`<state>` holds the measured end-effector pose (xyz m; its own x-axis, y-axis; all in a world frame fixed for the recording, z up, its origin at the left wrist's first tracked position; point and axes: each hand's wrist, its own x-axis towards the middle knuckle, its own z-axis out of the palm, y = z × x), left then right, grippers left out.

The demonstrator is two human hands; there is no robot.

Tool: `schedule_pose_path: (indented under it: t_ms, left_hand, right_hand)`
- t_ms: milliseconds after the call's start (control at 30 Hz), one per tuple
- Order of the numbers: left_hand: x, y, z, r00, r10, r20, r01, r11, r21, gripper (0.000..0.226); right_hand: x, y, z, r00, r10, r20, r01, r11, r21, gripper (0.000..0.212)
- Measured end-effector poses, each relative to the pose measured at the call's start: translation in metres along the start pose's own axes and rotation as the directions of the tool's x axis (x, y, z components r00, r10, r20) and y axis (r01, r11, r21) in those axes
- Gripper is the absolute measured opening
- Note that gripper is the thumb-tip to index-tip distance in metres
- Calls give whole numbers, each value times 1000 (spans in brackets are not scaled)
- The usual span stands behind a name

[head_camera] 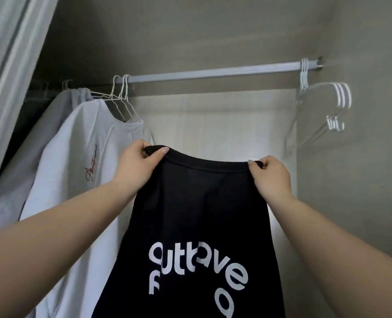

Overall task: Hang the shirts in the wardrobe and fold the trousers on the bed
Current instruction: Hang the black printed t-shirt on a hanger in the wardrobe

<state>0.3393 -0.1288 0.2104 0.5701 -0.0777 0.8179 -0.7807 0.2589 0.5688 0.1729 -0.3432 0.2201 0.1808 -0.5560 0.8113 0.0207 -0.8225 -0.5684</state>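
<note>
I hold a black shirt (202, 214) with white lettering up in front of the open wardrobe. My left hand (140, 164) pinches the left end of its top edge, and my right hand (270, 175) pinches the right end. The shirt hangs down between my forearms, below the grey rail (213, 72). No hanger shows in the black shirt. A white shirt (75, 171) with red script hangs on wire hangers at the rail's left.
Several empty white hangers (328, 99) hang at the rail's right end by the side wall. More light garments (59, 104) hang at the far left behind the white shirt. A white sliding door frame (9, 53) stands at the left. The wardrobe's back panel (213, 125) is pale.
</note>
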Motion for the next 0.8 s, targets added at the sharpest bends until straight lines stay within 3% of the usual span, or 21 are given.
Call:
schedule_pose_path:
  t_ms: [133, 200, 267, 300, 367, 433, 533, 633, 800]
  left_hand:
    - [27, -2, 30, 999, 15, 40, -13, 998, -54, 33]
    - [37, 1, 46, 994, 46, 96, -39, 997, -65, 31]
    - [42, 8, 63, 985, 92, 146, -89, 996, -30, 30]
    - [44, 12, 72, 980, 116, 163, -114, 993, -20, 29]
    - [50, 17, 85, 971, 144, 192, -137, 989, -50, 28]
    - [56, 19, 94, 967, 157, 200, -142, 986, -89, 29]
    - [65, 16, 98, 967, 149, 204, -128, 985, -115, 29]
    - [70, 4, 99, 965, 142, 222, -118, 986, -116, 29]
    - [75, -8, 96, 967, 125, 220, -95, 985, -142, 28]
  right_hand:
    - [16, -13, -6, 986, -163, 38, 167, 973, -160, 17]
    - [29, -27, -15, 955, -292, 44, 290, 901, -323, 16]
    - [48, -44, -31, 882, -463, 89, 423, 693, -584, 11]
    - [59, -51, -41, 830, -539, 142, 462, 521, -718, 16]
    - [80, -65, -60, 744, -619, 254, 437, 163, -884, 22]
    - [92, -80, -77, 751, -598, 280, 330, -28, -943, 24]
    - [99, -99, -92, 845, -493, 205, 163, -127, -978, 32]
    - [106, -109, -103, 913, -395, 101, 58, -119, -991, 37]
    - [114, -112, -113, 952, -302, 43, 5, -124, -992, 34]
